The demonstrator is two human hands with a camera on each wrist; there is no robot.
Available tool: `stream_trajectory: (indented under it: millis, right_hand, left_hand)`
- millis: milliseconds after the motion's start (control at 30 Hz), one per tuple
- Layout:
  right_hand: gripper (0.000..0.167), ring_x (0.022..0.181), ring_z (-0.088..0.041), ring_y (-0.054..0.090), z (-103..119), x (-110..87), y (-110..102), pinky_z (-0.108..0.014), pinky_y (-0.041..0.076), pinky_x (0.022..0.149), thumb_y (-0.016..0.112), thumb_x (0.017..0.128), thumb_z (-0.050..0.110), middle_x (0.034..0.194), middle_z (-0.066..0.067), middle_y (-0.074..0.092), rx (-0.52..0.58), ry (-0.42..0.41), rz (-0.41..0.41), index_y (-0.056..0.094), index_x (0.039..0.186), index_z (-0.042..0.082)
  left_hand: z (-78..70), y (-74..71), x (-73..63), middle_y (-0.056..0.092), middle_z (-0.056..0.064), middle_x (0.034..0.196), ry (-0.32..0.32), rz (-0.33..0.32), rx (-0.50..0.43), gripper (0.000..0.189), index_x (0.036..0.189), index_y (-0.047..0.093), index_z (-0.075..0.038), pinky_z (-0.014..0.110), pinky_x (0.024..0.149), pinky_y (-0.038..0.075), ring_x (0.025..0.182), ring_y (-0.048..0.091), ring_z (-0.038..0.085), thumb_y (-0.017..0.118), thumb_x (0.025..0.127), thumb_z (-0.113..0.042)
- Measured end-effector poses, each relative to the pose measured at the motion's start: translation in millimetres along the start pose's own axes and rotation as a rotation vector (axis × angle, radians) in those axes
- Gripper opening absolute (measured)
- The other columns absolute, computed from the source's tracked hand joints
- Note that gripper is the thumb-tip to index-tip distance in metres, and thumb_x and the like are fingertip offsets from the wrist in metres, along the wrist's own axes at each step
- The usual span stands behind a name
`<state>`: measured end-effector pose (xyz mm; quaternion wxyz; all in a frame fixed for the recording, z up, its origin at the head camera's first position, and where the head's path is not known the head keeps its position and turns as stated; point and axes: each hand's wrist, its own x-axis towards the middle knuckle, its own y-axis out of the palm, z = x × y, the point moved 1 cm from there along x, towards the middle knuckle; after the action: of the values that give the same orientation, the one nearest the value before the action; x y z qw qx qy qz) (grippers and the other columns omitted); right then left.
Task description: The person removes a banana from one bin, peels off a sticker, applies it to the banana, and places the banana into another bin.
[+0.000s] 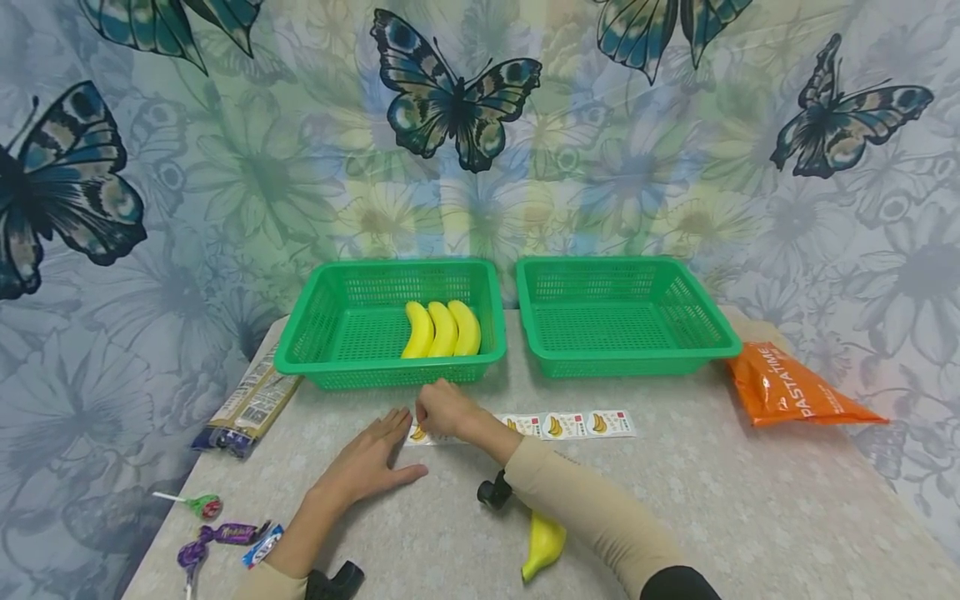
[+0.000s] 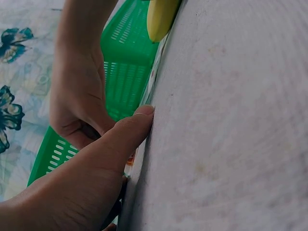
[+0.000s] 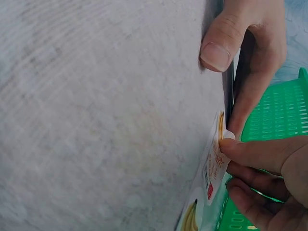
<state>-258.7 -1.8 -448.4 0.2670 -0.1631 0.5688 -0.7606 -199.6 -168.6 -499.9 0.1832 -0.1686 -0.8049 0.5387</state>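
Note:
A strip of banana stickers [image 1: 564, 426] lies on the table in front of the two green baskets. My right hand [image 1: 450, 411] is over its left part and pinches the edge of a banana sticker [image 3: 215, 168] between thumb and fingertips; in the right wrist view that sticker is lifted at one edge. My left hand [image 1: 365, 462] rests on the table at the strip's left end, fingers extended and thumb out to the side. Below the right forearm lies a single banana [image 1: 545, 546], partly covered by the sleeve.
Three bananas [image 1: 442, 331] lie in the left green basket [image 1: 360, 367]; another green basket [image 1: 622, 363] stands beside it. An orange pasta bag [image 1: 798, 387] is at right. On the left are a long packet [image 1: 255, 400], a green lollipop [image 1: 204, 506] and wrapped sweets [image 1: 234, 533].

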Motion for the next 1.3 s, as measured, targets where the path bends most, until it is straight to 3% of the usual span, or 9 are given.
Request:
stream_trajectory:
  millis: [167, 367, 767, 1000, 1300]
  right_hand:
    - [0.011, 0.068, -0.006, 0.061, -1, -1.8, 0, -0.016, 0.049, 0.062, 0.072, 0.084, 0.007, 0.072, 0.006, 0.071, 0.007, -0.014, -0.031, 0.076, 0.076, 0.014]
    - [0.005, 0.078, -0.009, 0.068, -1, -6.9, -9, -0.017, 0.053, 0.069, 0.074, 0.085, 0.012, 0.081, 0.003, 0.075, 0.023, -0.068, -0.085, 0.079, 0.084, 0.012]
    - [0.005, 0.079, -0.006, 0.069, 1, -21.6, -22, -0.013, 0.052, 0.069, 0.075, 0.085, 0.013, 0.082, 0.004, 0.076, 0.057, -0.125, -0.086, 0.08, 0.085, 0.013]
    - [0.006, 0.066, -0.001, 0.065, -2, -30.2, -37, -0.01, 0.048, 0.063, 0.075, 0.086, 0.017, 0.079, 0.004, 0.076, 0.167, -0.116, -0.114, 0.079, 0.083, 0.013]
    - [0.008, 0.067, -0.003, 0.065, -20, -47.0, -59, -0.015, 0.05, 0.059, 0.075, 0.087, 0.019, 0.08, 0.002, 0.076, 0.353, -0.032, -0.183, 0.079, 0.085, 0.012]
  left_hand:
    - [-1.3, 0.2, -0.2, 0.041, 0.02, 0.152, -0.007, 0.0, -0.004, 0.094, 0.145, 0.043, 0.001, 0.055, 0.112, 0.036, 0.142, 0.037, 0.039, 0.063, 0.082, -0.065]
    - [-2.8, -1.0, 1.4, 0.041, 0.02, 0.152, -0.031, 0.003, -0.019, 0.095, 0.145, 0.043, 0.001, 0.056, 0.111, 0.037, 0.141, 0.037, 0.041, 0.065, 0.081, -0.065]
    - [-1.6, 0.1, 0.0, 0.04, 0.02, 0.153, -0.049, 0.009, -0.059, 0.096, 0.145, 0.043, 0.001, 0.057, 0.113, 0.034, 0.142, 0.036, 0.039, 0.067, 0.08, -0.064]
    - [-1.0, 0.1, -1.4, 0.039, 0.02, 0.153, -0.038, 0.005, -0.058, 0.095, 0.143, 0.045, 0.003, 0.057, 0.113, 0.034, 0.143, 0.035, 0.039, 0.066, 0.081, -0.065]
    - [-0.5, 2.5, -1.0, 0.035, 0.023, 0.155, -0.009, 0.002, -0.039, 0.096, 0.146, 0.038, 0.006, 0.055, 0.117, 0.028, 0.145, 0.031, 0.039, 0.064, 0.084, -0.063]
